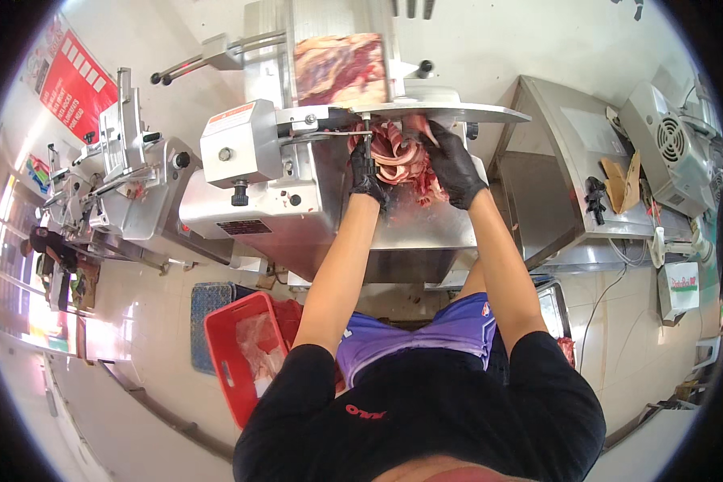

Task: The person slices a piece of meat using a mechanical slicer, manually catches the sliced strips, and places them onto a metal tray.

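A steel meat slicer (pixel 265 220) stands before me. On its inclined carriage lies a slab of raw, marbled meat (pixel 343 69), beyond the guard plate (pixel 446 111). Thin red and pale slices (pixel 400 159) are heaped on the receiving surface on my side of it. My right hand (pixel 452 159), in a black glove, has a meat slice (pixel 419 129) at its fingers, which look closed on its edge. At the heap's left side is my gloved left hand (pixel 366 172), its fingers partly hidden behind a metal rod (pixel 367 141); its grip is unclear.
More slicers (pixel 138 181) stand to the left, with a person (pixel 54 247) farther back. A steel table (pixel 584 175) at right carries a machine (pixel 666 147) and torn cardboard (pixel 622 181). Below left is a red crate (pixel 241 355) holding plastic-wrapped contents. A cable (pixel 602 301) trails across the floor.
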{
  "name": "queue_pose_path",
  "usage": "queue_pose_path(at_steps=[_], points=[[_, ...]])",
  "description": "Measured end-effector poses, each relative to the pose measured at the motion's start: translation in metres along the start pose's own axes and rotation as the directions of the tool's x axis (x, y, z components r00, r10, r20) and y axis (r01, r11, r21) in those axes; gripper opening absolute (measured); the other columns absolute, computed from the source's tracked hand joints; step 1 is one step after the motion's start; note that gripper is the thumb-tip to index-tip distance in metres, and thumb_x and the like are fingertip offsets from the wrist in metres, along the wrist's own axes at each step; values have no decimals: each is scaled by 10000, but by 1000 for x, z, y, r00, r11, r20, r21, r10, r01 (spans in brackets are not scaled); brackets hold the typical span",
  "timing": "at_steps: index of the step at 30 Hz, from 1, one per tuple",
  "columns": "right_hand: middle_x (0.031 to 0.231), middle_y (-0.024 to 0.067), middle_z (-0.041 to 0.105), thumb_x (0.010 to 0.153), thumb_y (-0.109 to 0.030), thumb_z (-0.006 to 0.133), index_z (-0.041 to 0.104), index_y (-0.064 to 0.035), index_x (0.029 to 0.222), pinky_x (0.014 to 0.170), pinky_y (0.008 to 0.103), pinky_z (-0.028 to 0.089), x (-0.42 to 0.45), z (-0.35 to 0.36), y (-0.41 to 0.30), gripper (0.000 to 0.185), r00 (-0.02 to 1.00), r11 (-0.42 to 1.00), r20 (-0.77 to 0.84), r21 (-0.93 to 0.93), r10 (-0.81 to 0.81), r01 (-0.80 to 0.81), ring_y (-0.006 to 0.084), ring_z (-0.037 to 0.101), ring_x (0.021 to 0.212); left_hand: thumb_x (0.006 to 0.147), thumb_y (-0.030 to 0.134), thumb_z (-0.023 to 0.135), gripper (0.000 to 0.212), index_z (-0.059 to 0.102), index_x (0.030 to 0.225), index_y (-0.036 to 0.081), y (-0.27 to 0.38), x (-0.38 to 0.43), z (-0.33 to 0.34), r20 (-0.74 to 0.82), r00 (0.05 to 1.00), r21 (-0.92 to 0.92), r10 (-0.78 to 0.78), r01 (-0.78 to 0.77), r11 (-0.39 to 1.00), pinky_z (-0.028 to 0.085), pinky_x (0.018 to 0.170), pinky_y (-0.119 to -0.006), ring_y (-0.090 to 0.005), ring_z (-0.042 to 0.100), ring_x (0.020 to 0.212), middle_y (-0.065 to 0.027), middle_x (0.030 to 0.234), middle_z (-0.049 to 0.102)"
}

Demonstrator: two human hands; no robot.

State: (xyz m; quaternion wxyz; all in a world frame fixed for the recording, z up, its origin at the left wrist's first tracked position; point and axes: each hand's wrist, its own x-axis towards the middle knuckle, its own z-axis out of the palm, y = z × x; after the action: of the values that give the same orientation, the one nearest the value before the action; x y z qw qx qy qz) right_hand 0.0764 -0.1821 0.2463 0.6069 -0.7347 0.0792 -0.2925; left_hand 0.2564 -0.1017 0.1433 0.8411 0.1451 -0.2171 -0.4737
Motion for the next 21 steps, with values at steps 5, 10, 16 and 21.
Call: queue_pose_path(at_steps=[5,10,16,21], points=[[1358,246,522,955,-132,471,467,2,1376,1055,371,382,16,17,23,442,982,912,167,-382,-90,148,355,515,1249,919,591,477,619,465,1356,153,-10,-8,-2,-419,897,341,139,13,940,532,818,-520,-383,589,1008,-173,1227,556],[1166,204,628,1000,-268,509,498,25,1309,890,342,460,28,18,49,426,998,924,10,-378,-55,55,233,602,986,896,437,648,537,526,1294,98,-40,-36,4,-234,971,474,52,68,878,518,879,-403,-275,603,1060,-127,1205,593],[1203,205,631,971,-189,522,511,38,1303,937,328,449,17,22,14,402,998,998,37,31,51,-53,273,606,1090,842,554,567,655,538,1253,45,-1,-23,-46,35,994,226,100,-105,969,513,873,-489,-356,599,1047,-176,1184,596],[1164,146,660,980,-163,506,551,22,1263,922,329,453,7,-15,38,341,999,997,-28,-79,17,-20,223,610,1051,882,446,508,529,541,1238,56,6,7,-25,-193,954,-24,228,-237,971,512,874,-522,-366,606,1028,-161,1156,605]])
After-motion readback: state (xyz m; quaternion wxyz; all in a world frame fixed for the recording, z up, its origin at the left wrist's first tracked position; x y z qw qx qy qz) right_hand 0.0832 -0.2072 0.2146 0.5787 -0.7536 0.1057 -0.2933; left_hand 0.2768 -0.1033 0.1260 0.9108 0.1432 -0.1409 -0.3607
